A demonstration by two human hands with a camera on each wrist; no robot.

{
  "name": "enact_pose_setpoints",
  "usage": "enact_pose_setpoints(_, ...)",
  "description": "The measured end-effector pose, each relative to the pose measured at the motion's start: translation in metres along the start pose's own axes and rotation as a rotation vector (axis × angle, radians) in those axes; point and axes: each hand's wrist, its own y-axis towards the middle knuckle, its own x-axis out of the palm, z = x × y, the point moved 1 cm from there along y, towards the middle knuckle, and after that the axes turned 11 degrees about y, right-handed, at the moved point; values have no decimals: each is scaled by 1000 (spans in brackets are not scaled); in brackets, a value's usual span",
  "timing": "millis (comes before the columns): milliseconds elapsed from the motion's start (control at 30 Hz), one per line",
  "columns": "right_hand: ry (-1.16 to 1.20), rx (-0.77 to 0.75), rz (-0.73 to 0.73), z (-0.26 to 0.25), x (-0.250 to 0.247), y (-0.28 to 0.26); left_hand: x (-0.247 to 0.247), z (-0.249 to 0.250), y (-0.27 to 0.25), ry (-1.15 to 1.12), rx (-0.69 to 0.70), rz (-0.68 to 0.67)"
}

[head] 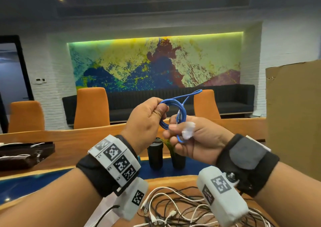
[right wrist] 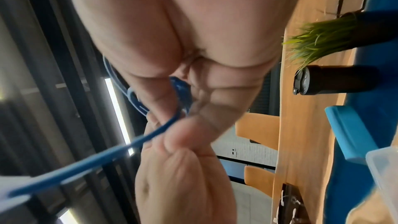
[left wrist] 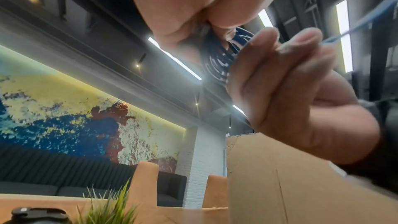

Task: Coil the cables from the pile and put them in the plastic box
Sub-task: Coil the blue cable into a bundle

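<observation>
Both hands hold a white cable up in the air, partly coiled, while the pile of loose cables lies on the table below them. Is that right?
Not quite: the cable held up is blue, not white, as the head view shows. The left hand and right hand both grip it, partly coiled, above the pile of loose cables on the table.

Office meeting room or lounge. Long wooden conference table (head: 73, 147) with a blue inlay strip, orange high-back chairs (head: 91, 108) along the far side. Dark upholstered bench sofa (head: 225, 98) against a white brick wall, large abstract mural (head: 156, 63) above it with green-yellow strip lighting. Dark ceiling with spotlights and linear fixtures. Glass door (head: 12, 81) on the left. Small potted grass plant (left wrist: 107, 205) on the table.
</observation>
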Motion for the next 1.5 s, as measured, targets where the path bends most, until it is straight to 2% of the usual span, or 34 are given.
enact_pose_setpoints(67, -62, -44, 58, -1, -1, 3, -4, -5, 3, 33, -25, 28)
enact_pose_setpoints(133, -299, -85, 127, -4, -7, 1, -15, -14, 10, 58, -95, 74)
enact_pose_setpoints(267, -1273, -335, 434, -27, -30, -17, -49, -34, 21, 187, -201, 59)
enact_pose_setpoints(300, -1404, -402, 481, -36, -36, -24, -55, -36, 20, 239, -206, 28)
enact_pose_setpoints(400, -1500, -560, 497, -60, -48, -41, -65, -41, 14, 357, -174, -91)
enact_pose_setpoints(533, -1717, -673, 443, -77, -53, -43, -76, -45, 6, 399, -164, -188)
enact_pose_setpoints(600, -1742, -721, 444, -79, -60, -40, -75, -42, 2, 414, -168, -240)
enact_pose_setpoints(667, -1760, -703, 499, -73, -71, -34, -71, -40, -1, 301, -222, -222)
enact_pose_setpoints(767, -1869, -538, 564, -44, -91, -21, -62, -36, -6, -116, -463, -113)
enact_pose_setpoints(833, -1972, -465, 475, -16, -93, -10, -51, -29, -9, -362, -565, -100)
enact_pose_setpoints(900, -2029, -373, 354, 7, -82, 3, -39, -21, -13, -528, -611, -100)
enact_pose_setpoints(967, -1958, -328, 322, 20, -69, 16, -28, -13, -13, -634, -621, -102)
enact_pose_setpoints(1000, -1846, -347, 361, 22, -63, 21, -24, -9, -12, -662, -616, -107)
enact_pose_setpoints(1033, -1675, -378, 422, 22, -58, 24, -21, -5, -11, -676, -608, -112)
enact_pose_setpoints(1100, -1187, -448, 532, 17, -49, 29, -19, 0, -9, -680, -589, -117)
enact_pose_setpoints(1200, -419, -537, 519, 6, -34, 29, -17, 2, -10, -651, -563, -144)
enact_pose_setpoints(1267, -158, -559, 493, -4, -30, 26, -17, 1, -12, -620, -556, -153)
enact_pose_setpoints(1367, -59, -563, 433, -16, -35, 21, -19, 0, -13, -582, -560, -129)
enact_pose_setpoints(1500, -262, -548, 408, -19, -42, 16, -25, 2, -11, -612, -561, -103)
